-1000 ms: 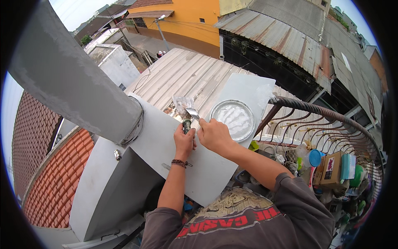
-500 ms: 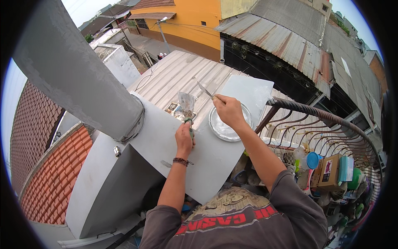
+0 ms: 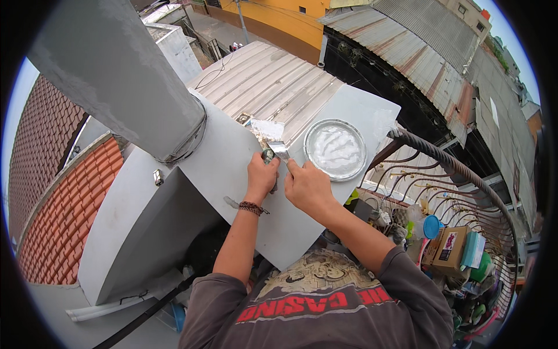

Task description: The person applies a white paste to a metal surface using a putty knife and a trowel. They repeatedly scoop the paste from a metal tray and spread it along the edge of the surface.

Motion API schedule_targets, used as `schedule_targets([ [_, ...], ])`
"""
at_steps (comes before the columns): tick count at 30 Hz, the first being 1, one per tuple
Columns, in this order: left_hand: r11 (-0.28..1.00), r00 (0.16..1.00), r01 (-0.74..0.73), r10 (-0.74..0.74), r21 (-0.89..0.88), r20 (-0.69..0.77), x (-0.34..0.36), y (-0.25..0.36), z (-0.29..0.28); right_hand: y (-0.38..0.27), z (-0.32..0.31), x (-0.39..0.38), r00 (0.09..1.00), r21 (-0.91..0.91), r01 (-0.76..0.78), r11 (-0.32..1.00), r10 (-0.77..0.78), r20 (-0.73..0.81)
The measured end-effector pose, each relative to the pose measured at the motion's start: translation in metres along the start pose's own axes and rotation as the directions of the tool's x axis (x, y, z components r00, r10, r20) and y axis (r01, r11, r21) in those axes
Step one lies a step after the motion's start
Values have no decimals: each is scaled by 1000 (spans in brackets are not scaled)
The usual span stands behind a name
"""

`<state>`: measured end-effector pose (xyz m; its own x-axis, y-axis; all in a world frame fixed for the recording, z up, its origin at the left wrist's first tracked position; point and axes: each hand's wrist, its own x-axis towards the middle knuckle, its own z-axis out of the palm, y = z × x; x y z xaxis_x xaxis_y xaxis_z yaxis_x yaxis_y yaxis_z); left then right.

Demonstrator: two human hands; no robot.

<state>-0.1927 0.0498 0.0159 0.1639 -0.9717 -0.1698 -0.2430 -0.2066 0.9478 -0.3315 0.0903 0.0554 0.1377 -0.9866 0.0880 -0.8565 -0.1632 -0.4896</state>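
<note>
My left hand, with a braided bracelet at its wrist, is closed round the dark green handle of a wide putty knife. The broad blade of that knife points away from me and is smeared with white. Closed on a narrower putty knife, my right hand is close beside the left. Its metal blade lies across the base of the wide knife, seemingly touching it. To the right of both hands, a round lid or shallow tray rests on the grey ledge, with streaks of white paste in it.
A thick grey pillar rises at the left. A small silver object sits near its base. Beyond the ledge lies a corrugated metal roof. A curved metal railing bounds the right, with a cardboard box and clutter below.
My right hand has come down and left from above the lid, bringing the narrow putty knife onto the wide one. The lid and its paste are now uncovered. The view has shifted slightly.
</note>
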Motion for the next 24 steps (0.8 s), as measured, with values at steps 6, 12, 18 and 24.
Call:
schedule_targets([
  [6,999,1000,-25,25,-44,-10,-2,-9,3,-2,-8,38,993,4,0,1000,-1,116],
  [12,992,993,-116,116,57,4,1,-18,7,-16,-35,50,993,5,-120,993,119,25],
  [18,990,990,-139,140,11,-31,3,-17,7,-4,-25,47,993,27,-80,996,77,87],
  [24,967,963,-253,253,12,-88,-3,-15,10,-8,-32,38,984,21,-117,993,113,139],
])
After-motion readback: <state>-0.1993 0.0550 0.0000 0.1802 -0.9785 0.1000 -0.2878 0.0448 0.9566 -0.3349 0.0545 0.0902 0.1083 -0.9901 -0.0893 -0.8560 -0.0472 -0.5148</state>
